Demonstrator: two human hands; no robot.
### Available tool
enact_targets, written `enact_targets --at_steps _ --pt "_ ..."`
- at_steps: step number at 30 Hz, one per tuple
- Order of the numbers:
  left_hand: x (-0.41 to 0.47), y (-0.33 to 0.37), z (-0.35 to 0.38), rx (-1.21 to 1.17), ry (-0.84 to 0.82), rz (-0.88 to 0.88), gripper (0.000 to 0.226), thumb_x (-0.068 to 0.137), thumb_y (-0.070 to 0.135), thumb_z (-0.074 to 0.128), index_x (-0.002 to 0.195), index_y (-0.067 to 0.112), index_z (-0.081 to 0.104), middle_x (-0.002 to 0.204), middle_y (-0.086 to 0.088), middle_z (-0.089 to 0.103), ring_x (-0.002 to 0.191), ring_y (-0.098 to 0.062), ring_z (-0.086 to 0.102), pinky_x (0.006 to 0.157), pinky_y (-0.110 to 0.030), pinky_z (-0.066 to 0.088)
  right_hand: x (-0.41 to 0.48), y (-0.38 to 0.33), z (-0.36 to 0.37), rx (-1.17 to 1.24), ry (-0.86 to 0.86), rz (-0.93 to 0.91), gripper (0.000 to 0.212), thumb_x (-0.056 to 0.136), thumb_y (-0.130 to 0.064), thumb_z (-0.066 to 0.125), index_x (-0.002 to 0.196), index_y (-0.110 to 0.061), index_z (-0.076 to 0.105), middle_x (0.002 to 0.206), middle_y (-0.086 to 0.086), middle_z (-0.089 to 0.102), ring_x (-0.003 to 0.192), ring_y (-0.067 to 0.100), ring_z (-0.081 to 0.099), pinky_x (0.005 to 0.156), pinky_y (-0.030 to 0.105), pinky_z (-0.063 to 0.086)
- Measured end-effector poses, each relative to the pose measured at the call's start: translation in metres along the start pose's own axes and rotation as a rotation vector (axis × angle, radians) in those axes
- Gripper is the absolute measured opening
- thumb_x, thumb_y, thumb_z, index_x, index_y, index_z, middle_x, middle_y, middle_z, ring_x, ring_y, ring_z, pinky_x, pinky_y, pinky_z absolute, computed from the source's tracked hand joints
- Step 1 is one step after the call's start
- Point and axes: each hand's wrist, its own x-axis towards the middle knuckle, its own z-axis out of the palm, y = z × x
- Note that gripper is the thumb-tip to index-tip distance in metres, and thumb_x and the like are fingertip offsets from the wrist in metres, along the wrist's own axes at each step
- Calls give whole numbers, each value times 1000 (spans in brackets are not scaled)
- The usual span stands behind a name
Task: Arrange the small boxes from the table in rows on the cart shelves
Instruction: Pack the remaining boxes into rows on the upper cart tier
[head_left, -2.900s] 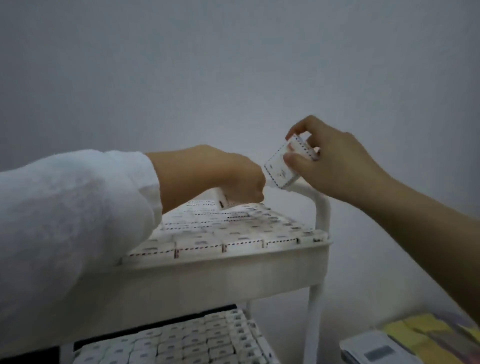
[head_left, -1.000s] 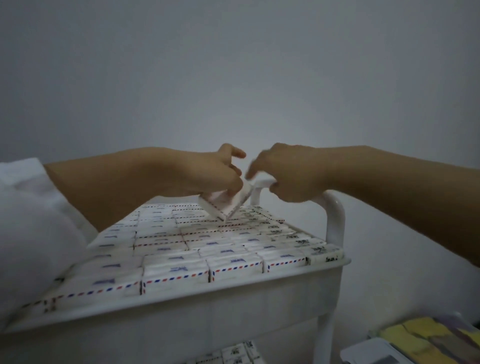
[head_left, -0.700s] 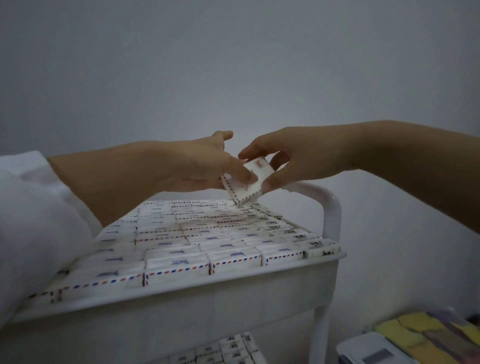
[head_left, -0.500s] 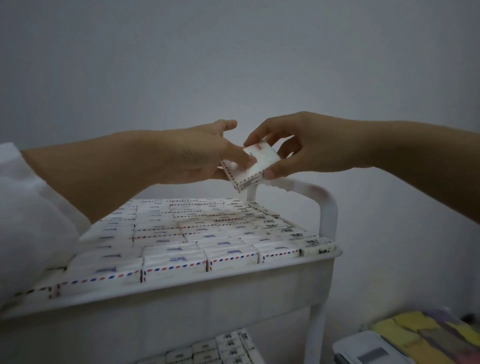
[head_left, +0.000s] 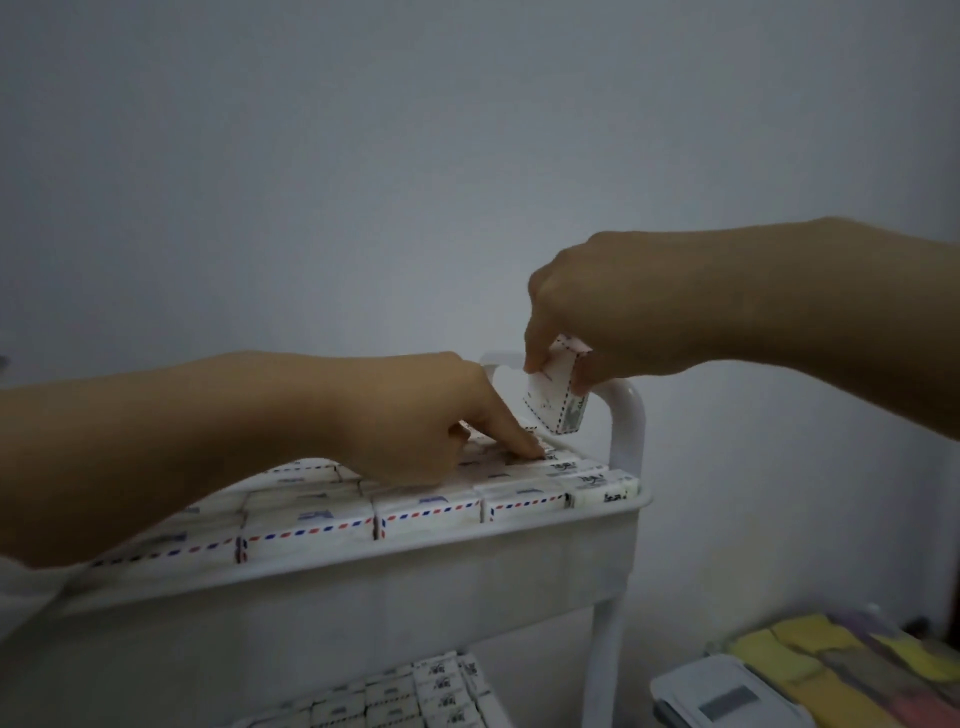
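The right hand (head_left: 602, 317) reaches in from the right with its knuckles up and its fingers curled downward, pinching a small box (head_left: 557, 397) by its upper end, one fingertip (head_left: 534, 358) on the box's left side and another digit on its right edge. The box hangs below the hand, tilted, with its striped edge and lower corner pointing down. It is held in the air above the far right corner of the top shelf (head_left: 363, 597), in front of the cart's white curved handle (head_left: 626, 415), and is not touching the boxes beneath it. The left hand (head_left: 426, 415) comes in from the left, low over the shelf. Its forefinger (head_left: 514, 441) is stretched out straight and presses on the tops of the packed boxes (head_left: 426, 512), while its other fingers are tucked under and hold nothing. That fingertip lies just beside and below the held box, with a small gap between them. The packed boxes fill the top shelf in tight rows, their red-and-blue striped edges facing the near rim. More boxes (head_left: 415, 696) lie in rows on the lower shelf. At the bottom right, beyond the cart leg (head_left: 602, 670), sit a white device (head_left: 727, 696) and some yellow and other coloured blocks (head_left: 831, 670), too dim to tell apart clearly.
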Motion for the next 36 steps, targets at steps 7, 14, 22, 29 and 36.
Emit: enact_targets --at_steps 7,14,22,29,36 --pt "3 4 -5 36 6 -49 56 86 55 36 123 22 62 126 1 63 116 -16 58 98 -31 45 14 -11 8 -52 -102 -55 39 90 -31 67 128 -36 59 117 -8 61 111 17 55 88 31 47" --pt "-2 9 -9 54 6 -64 51 88 49 39 124 20 62 125 1 64 114 -15 59 96 -31 46 19 3 17 106 -145 -39 45 86 -40 69 128 -38 55 125 -14 58 113 11 50 79 23 34" --pt "0 11 -12 3 -33 -50 48 87 40 41 127 24 63 128 7 63 113 -9 60 95 -30 47 6 -11 44 -13 3 41 56 84 -50 65 132 -28 44 136 -4 51 133 17 37 102 37 41" --pt "-2 1 -11 -152 -8 104 63 82 -5 42 118 40 67 121 29 61 109 1 60 97 -23 48 -7 -10 44 87 69 89 25 91 -33 53 112 -29 66 129 -7 52 129 15 34 99 35 42" --pt "3 -4 -7 -178 10 99 61 84 -4 41 114 41 68 118 30 62 104 9 57 94 -10 44 1 -17 57 294 -2 104 41 86 -7 52 114 -32 68 144 -5 41 138 15 22 105 36 39"
